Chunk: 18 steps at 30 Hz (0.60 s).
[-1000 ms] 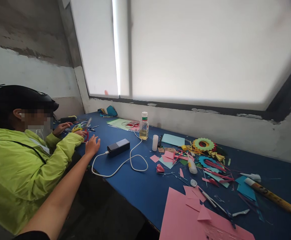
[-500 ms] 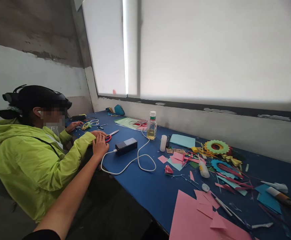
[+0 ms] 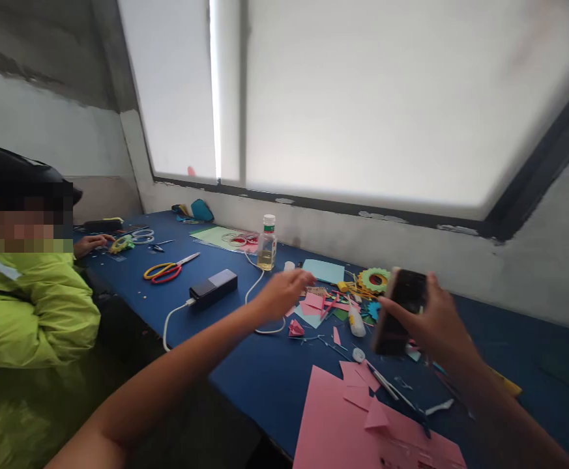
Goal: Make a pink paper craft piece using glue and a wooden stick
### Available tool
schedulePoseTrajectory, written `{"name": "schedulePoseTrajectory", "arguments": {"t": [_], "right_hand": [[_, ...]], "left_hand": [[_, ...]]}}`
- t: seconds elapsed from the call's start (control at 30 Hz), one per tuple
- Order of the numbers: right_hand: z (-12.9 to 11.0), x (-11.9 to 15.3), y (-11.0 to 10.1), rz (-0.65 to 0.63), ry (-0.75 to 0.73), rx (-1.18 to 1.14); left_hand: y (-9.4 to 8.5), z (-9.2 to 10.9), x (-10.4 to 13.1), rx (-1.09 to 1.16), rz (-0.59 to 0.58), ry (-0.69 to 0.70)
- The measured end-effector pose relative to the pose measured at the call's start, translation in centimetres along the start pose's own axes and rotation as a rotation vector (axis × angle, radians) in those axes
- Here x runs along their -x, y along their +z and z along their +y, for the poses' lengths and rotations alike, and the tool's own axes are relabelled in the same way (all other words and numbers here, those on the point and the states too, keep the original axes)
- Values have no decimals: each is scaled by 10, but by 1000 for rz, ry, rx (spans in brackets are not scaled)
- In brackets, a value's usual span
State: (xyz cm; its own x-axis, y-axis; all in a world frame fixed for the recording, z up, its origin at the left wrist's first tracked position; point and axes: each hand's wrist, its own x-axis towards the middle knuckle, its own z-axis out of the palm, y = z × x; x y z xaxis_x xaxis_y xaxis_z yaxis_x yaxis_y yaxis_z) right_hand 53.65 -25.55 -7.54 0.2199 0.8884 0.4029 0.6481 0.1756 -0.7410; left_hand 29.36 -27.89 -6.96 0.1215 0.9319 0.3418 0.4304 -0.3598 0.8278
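Note:
My right hand (image 3: 438, 319) is closed around a dark smartphone (image 3: 406, 299), held upright above the right part of the table. It hides some of the craft pieces behind it. My left hand (image 3: 284, 296) reaches over the middle of the table, fingers stretched forward, with nothing seen in it. Just beyond its fingers are a partly hidden white cap-like top (image 3: 289, 266) and scraps of pink paper (image 3: 313, 301). A white cable (image 3: 251, 286) runs behind the hand. Scissors (image 3: 164, 272) with red and yellow handles lie on the table to its left.
A power bank (image 3: 213, 290) and a bottle of yellowish liquid (image 3: 266, 244) stand on the blue table (image 3: 245, 371). Pink sheets (image 3: 333, 417), a glue bottle (image 3: 356, 322) and a green-yellow paper ring (image 3: 375, 280) lie rightward. A co-worker in a green jacket (image 3: 30, 312) sits at left.
My left hand has left the co-worker's hand and scissors and moved right. The scissors now lie free on the table. My right hand has come into view with the smartphone. The view has turned right.

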Motion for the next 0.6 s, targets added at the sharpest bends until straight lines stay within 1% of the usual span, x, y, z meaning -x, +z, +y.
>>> {"name": "schedulePoseTrajectory", "arguments": {"t": [0.03, 0.1, 0.17, 0.2, 0.23, 0.3, 0.37, 0.43, 0.5, 0.6], "right_hand": [[-8, -5, 11, -12, -5, -16], [-19, -13, 34, -7, 13, -64], [-23, -20, 52, 13, 50, -132], [-23, -23, 58, 16, 64, -178], [-20, -24, 64, 16, 79, -232], [-12, -23, 69, -15, 106, -369], [-3, -18, 70, -99, 133, -542], [3, -10, 67, -211, 161, -719], [7, -3, 65, -300, 185, -866], [6, 5, 62, -355, 212, -1025]], "left_hand": [[21, -2, -5, 95, -98, -30], [60, -8, -13, 282, -226, -101], [86, -17, -20, 456, -266, -172], [95, -22, -23, 531, -275, -203], [100, -26, -25, 597, -278, -231], [103, -37, -29, 702, -288, -278], [100, -46, -30, 776, -310, -313], [95, -53, -29, 830, -349, -335], [93, -57, -26, 865, -402, -346], [96, -59, -22, 870, -494, -359]]}}
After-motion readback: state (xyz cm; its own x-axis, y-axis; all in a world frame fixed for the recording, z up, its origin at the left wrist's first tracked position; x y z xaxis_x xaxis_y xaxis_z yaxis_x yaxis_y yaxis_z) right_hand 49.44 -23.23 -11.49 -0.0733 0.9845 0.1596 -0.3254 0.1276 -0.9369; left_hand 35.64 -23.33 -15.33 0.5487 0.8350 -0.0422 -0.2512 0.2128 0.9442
